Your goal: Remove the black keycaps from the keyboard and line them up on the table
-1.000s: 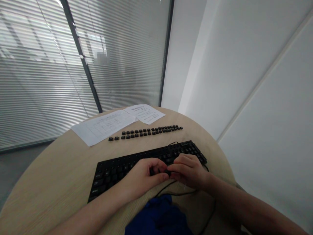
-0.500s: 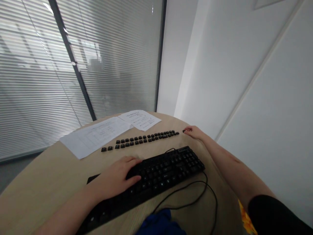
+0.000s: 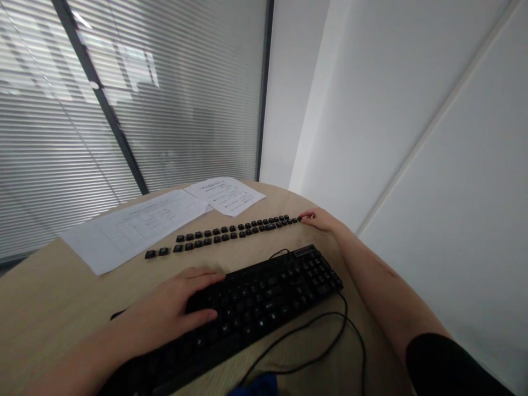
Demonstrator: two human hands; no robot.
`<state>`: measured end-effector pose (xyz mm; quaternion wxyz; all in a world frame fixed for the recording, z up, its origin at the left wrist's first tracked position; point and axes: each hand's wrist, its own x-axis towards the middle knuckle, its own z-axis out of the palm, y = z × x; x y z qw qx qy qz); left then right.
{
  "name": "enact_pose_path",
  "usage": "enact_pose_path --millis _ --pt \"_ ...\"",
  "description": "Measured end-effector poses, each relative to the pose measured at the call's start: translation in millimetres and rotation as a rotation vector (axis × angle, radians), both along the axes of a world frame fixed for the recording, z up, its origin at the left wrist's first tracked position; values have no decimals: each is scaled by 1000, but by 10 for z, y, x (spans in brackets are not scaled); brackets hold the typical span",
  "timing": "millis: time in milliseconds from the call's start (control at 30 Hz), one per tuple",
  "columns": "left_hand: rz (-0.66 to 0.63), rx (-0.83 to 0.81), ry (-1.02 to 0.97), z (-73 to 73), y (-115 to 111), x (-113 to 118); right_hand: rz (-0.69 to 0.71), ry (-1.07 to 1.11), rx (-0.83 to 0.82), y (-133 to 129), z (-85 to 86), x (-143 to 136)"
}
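A black keyboard (image 3: 270, 291) lies slanted across the near part of the table. On its left part rests my left hand (image 3: 175, 300), open, thumb on the keys and fingers stretched out to the far edge. Beyond the keyboard, black keycaps (image 3: 225, 237) stand in two long rows on the tabletop. At the right end of the nearer row, my right hand (image 3: 317, 218) pinches a small black keycap (image 3: 300, 219) between thumb and fingertips. That keycap is right beside the row, partly hidden by the fingers.
Printed paper sheets (image 3: 138, 223) lie behind the keycaps on the round wooden table (image 3: 45, 297). The keyboard's cable (image 3: 317, 317) loops over the near right side. Something blue (image 3: 259, 385) shows at the bottom edge. A white wall (image 3: 412, 110) and a blind-covered glass partition (image 3: 198, 99) border the table.
My right hand has brought the keycap leftward, up to the right end of the nearer row. My left hand stays on the keyboard. The camera view has shifted slightly.
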<state>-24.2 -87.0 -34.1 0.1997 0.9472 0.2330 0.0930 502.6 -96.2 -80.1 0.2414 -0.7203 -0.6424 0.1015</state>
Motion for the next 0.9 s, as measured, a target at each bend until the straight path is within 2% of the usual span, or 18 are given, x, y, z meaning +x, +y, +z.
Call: enact_pose_path --millis 367,500,600,733,767,833,900 --pt "-31 44 23 7 16 13 -45 -53 50 -40 54 -113" --pt "-47 26 37 0 5 19 -103 -46 126 -95 118 -184" --pt "-43 18 16 -10 0 38 -175 -40 261 -145 282 -240" --pt "-40 -3 4 -10 0 65 -300 25 477 -212 666 -376" --pt "-38 -8 7 -8 0 68 -324 80 535 -243 771 -436" --pt "-34 -9 16 -2 -3 70 -284 385 657 -354 958 -601" --pt "-33 -2 27 6 -8 71 -167 584 568 -543 1086 -820"
